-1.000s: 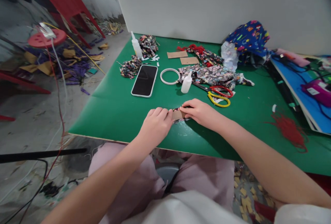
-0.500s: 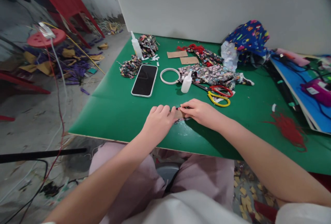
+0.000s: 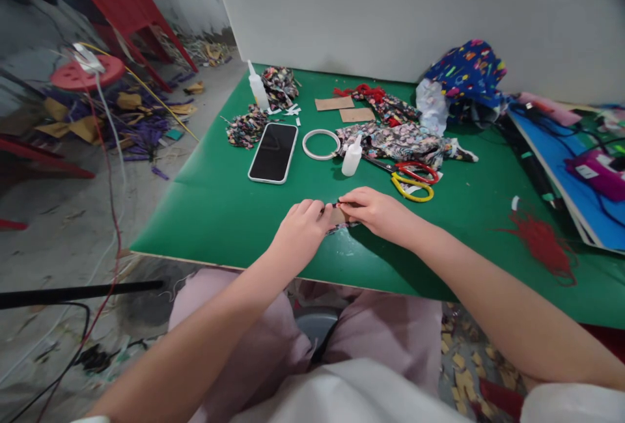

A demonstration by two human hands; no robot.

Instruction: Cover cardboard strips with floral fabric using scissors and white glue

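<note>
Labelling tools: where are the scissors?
Head view, right of centre: scissors lie on the green table, right of the nearer white bottle, just beyond the right hand.

On the table (image 3: 219, 208), the cardboard piece (image 3: 336, 216) lies before the glue bottle (image 3: 351, 157); we see the phone (image 3: 273, 152) left of the ring (image 3: 321, 144).

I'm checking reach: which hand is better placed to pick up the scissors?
Probably the right hand: the scissors lie just beyond it, to its right. The left hand would have to cross over. Both hands pinch the small cardboard piece, so one must let go.
</note>
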